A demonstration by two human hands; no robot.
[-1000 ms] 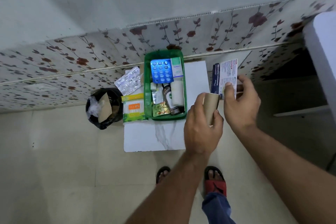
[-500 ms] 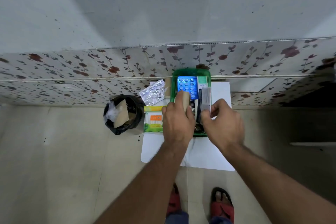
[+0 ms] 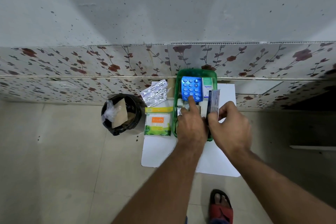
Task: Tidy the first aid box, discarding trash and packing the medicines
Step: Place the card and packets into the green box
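I see both hands over the green box (image 3: pixel 196 73), which sits on a white board (image 3: pixel 160 152) against the flowered wall. My left hand (image 3: pixel 191 127) extends one finger onto the blue blister pack (image 3: pixel 190 88) inside the box. My right hand (image 3: pixel 231 123) pinches a dark-edged medicine carton (image 3: pixel 213 102), held upright on edge at the box's right side. A cotton swab pack (image 3: pixel 158 121) and a silver foil strip (image 3: pixel 154 93) lie left of the box. A black bin (image 3: pixel 121 113) stands further left.
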